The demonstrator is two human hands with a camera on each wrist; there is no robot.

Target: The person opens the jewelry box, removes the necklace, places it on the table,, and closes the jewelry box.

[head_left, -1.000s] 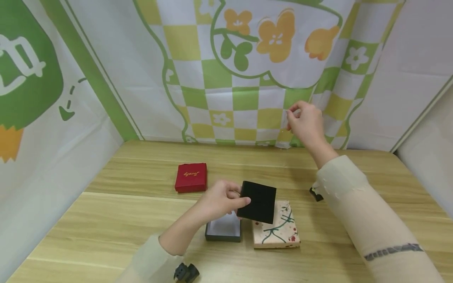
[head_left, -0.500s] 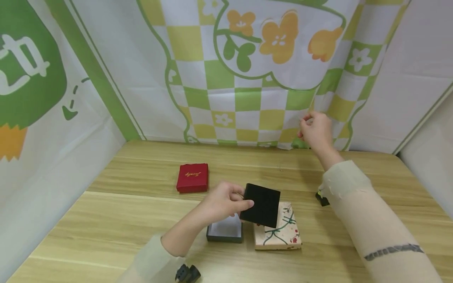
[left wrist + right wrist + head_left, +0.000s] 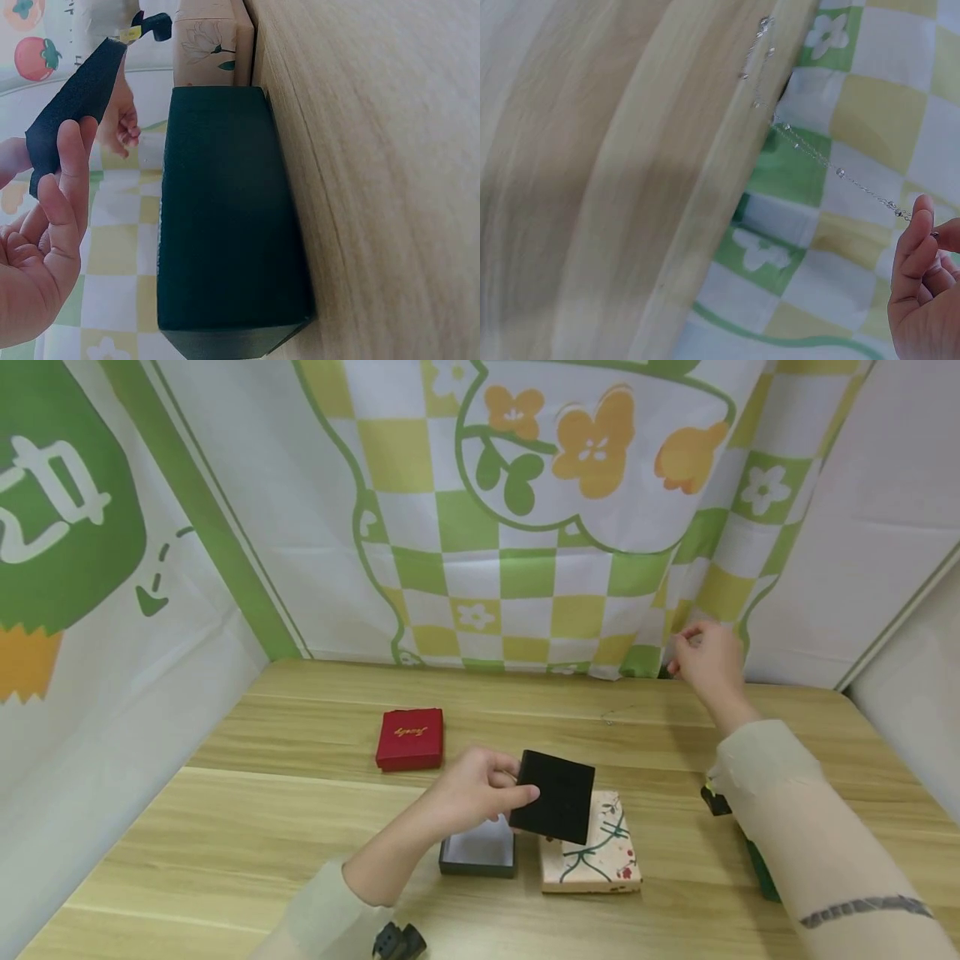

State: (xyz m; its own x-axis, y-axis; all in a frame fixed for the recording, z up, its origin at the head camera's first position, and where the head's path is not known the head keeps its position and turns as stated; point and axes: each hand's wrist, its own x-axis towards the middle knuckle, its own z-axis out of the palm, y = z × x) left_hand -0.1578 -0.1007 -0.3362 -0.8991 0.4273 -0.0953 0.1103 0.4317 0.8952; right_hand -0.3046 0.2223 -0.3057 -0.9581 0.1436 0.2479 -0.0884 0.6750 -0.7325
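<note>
My left hand pinches a flat black square pad between thumb and fingers, raised over the boxes; the left wrist view shows the pad nearly edge-on. Below it an open dark green box with a pale inside sits beside a cream box with a branch and flower print. Near the back of the table, my right hand pinches a thin silver beaded chain by one end. From the fingertips the chain slants down, and its lower loop lies along the table's back edge.
A red box with gold lettering sits at the left rear. A dark green object is partly hidden under the right forearm. Behind the table hangs a checked curtain, near the right hand.
My right hand has moved right and down with the chain, whose lower end now shows on the table. The left hand and black pad have stayed nearly in place.
</note>
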